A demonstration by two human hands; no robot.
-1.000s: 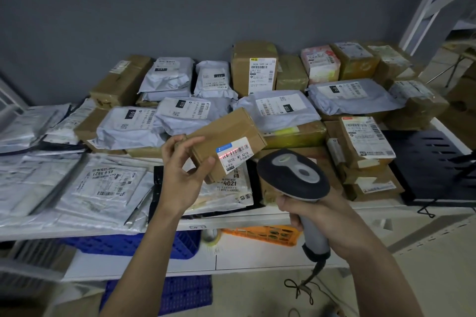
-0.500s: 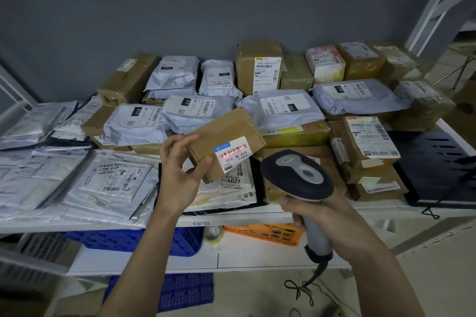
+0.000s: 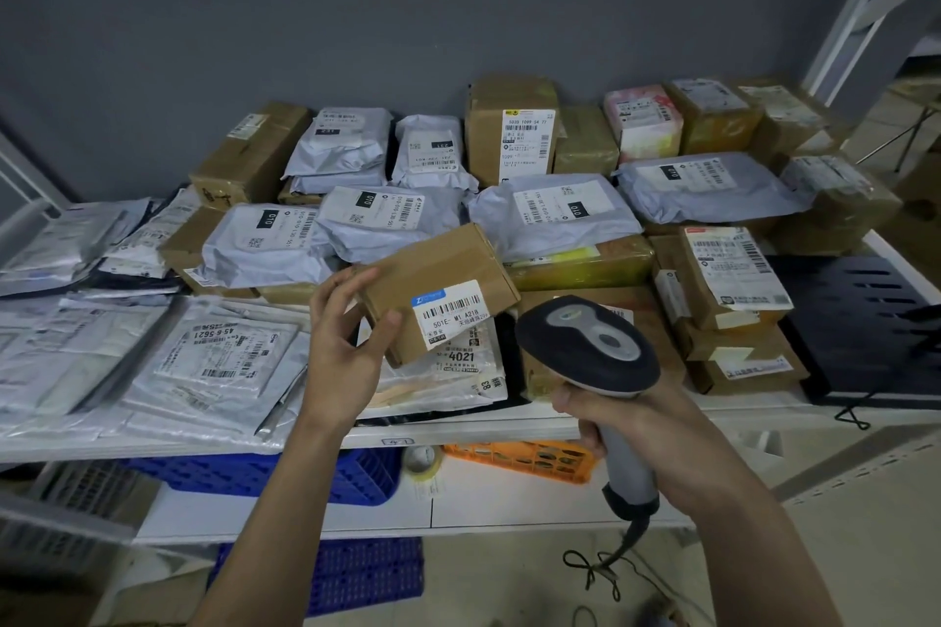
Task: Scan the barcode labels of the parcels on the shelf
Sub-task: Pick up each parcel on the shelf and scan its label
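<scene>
the left hand (image 3: 341, 351) is pinching a small cardboard box (image 3: 438, 288) by its left end above the shelf (image 3: 458, 428), its barcode label (image 3: 450, 313) facing the handheld scanner (image 3: 585, 346), which the right hand (image 3: 641, 428) is gripping just right of it.

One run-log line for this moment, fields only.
left hand: holds small cardboard box, label facing scanner | right hand: grips barcode scanner, aimed at box | shelf: other parcels resting
</scene>
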